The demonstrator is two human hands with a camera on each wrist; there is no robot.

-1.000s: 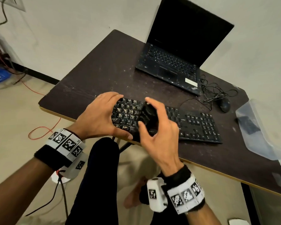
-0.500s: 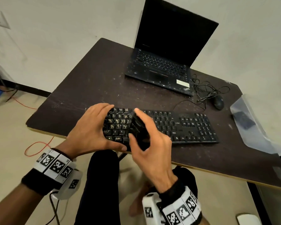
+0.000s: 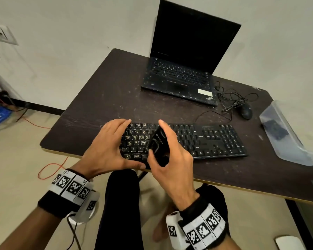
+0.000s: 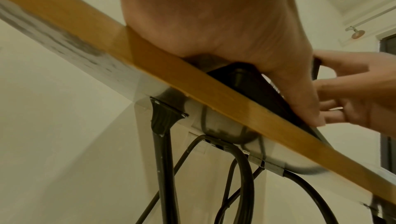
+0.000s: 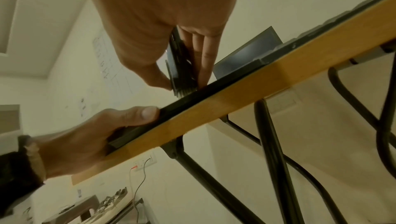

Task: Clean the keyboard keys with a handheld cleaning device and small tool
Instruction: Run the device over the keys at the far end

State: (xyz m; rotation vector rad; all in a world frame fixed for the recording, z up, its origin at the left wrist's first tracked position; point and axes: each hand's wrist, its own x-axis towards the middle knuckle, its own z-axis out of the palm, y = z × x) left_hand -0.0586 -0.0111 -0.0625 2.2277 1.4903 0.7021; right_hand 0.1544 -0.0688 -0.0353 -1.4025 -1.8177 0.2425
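Note:
A black keyboard [image 3: 206, 141] lies along the near edge of the dark table [image 3: 116, 91]; its left keys carry worn pale marks. My left hand [image 3: 107, 148] grips the keyboard's left end, fingers over the far edge and thumb on the near edge [image 5: 147, 112]. My right hand [image 3: 170, 154] holds a black handheld cleaning device [image 3: 158, 147] upright on the keys just right of the left hand. In the right wrist view the device's [image 5: 182, 68] lower end touches the keyboard [image 5: 193, 99]. In the left wrist view my left hand [image 4: 235, 41] covers the keyboard's corner [image 4: 257, 88].
A black laptop [image 3: 184, 69] stands open at the back of the table. A mouse [image 3: 246, 110] with tangled cable lies to its right. A clear plastic box [image 3: 285, 134] sits at the table's right edge. My knees are under the table's front edge.
The head camera has shifted, so the scene sits differently in frame. Both hands keep their holds; the device stays on the keyboard's left half with only slight movement.

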